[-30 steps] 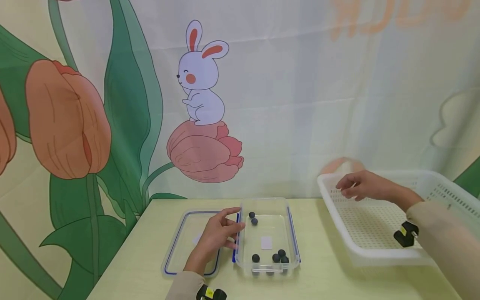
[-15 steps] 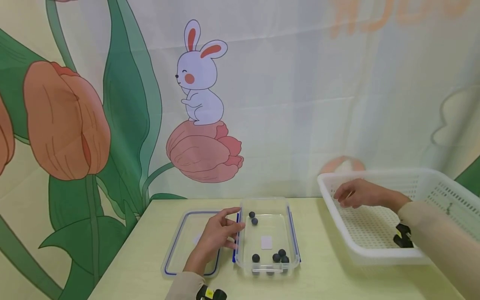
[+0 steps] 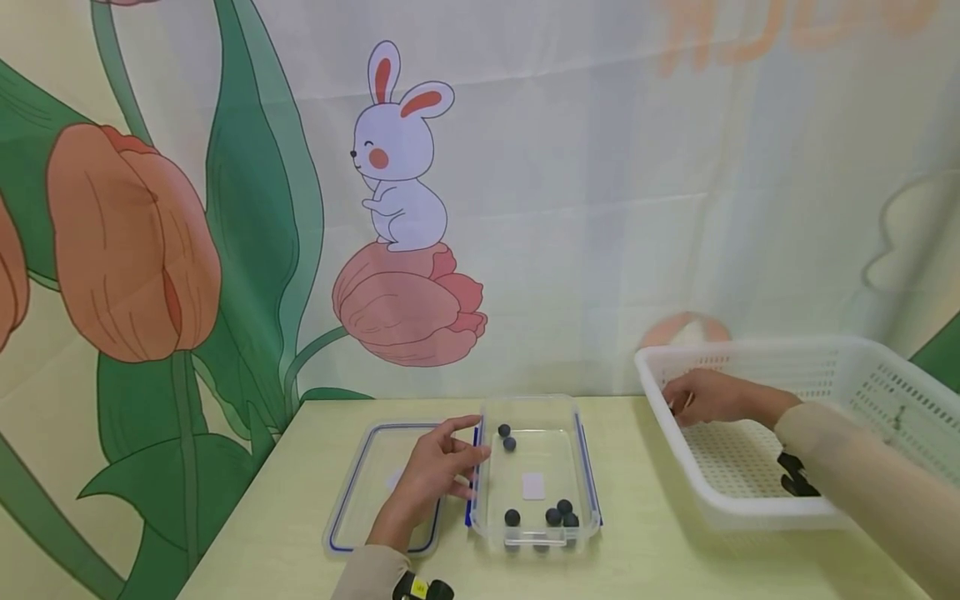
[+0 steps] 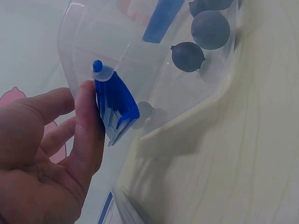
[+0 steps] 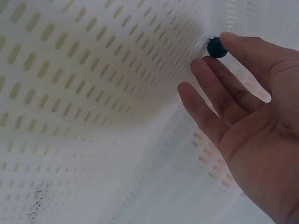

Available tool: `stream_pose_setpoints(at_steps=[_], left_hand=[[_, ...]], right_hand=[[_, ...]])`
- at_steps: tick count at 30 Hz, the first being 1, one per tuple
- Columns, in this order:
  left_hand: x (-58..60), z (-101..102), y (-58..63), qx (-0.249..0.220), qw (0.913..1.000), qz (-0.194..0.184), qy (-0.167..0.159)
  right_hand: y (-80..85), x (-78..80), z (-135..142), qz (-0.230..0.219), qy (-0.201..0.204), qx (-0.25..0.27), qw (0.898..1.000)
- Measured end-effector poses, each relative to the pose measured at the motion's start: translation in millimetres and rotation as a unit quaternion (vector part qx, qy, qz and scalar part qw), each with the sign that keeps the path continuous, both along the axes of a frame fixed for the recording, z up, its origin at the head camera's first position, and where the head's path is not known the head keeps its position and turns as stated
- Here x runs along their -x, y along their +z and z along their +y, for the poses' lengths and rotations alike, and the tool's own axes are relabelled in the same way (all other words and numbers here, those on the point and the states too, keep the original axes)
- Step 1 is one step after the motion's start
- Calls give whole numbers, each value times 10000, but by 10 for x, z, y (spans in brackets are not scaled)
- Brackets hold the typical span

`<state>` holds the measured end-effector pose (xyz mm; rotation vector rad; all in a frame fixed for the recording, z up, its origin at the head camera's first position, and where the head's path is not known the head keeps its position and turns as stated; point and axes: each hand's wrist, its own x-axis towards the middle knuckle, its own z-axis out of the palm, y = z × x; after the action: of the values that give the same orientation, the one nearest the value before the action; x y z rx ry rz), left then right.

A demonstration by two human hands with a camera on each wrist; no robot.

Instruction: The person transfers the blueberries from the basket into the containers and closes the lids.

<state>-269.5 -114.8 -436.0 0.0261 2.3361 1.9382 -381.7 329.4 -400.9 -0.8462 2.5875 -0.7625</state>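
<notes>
My left hand [image 3: 435, 467] touches the left side of a clear plastic food container [image 3: 588, 467], its fingertips at the rim and wall. The left wrist view shows a finger against the hanging blue clip [image 4: 117, 102]. Several blueberries [image 3: 552, 517] lie inside, most near the front, with two [image 3: 509, 444] at the back left. My right hand [image 3: 708, 396] reaches down into a white perforated basket [image 3: 757, 503] at its left side. In the right wrist view, a single blueberry [image 5: 216, 47] sits between thumb and fingertips near the basket wall; the index finger is partly hidden.
A clear lid [image 3: 348, 500] with a blue seal lies left of the container, partly under my left forearm. The basket's high walls surround my right hand. Behind the pale wooden table [image 3: 637, 550] hangs a printed cloth [image 3: 570, 208].
My right hand has moved down and slightly left, deeper into the basket, its fingers closing together. My left hand, the container and the blueberries in it stay in place.
</notes>
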Motion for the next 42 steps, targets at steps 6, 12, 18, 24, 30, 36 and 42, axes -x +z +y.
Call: stream_pose_setpoints(at_steps=[6, 12, 18, 24, 30, 36, 42], left_hand=[[-1, 3, -16, 50, 10000, 8, 30], [0, 2, -21, 55, 10000, 32, 48], [0, -3, -20, 2, 10000, -30, 33], [-3, 6, -34, -23, 10000, -25, 22], [-5, 23, -21, -3, 10000, -39, 4], [-12, 15, 11, 32, 10000, 42, -5], [-1, -3, 3, 91, 9999, 45, 47]], right_hand=[[-39, 35, -25, 482, 15, -225, 9986], [-44, 21, -44, 627, -118, -273, 9976], [-27, -2, -31, 480, -216, -405, 9978], [9, -29, -2, 547, -167, -470, 9973], [186, -103, 72, 654, -314, 176, 9972], [498, -215, 71, 953, -836, 735, 9892], [851, -420, -47, 1260, -1238, 880, 9803]])
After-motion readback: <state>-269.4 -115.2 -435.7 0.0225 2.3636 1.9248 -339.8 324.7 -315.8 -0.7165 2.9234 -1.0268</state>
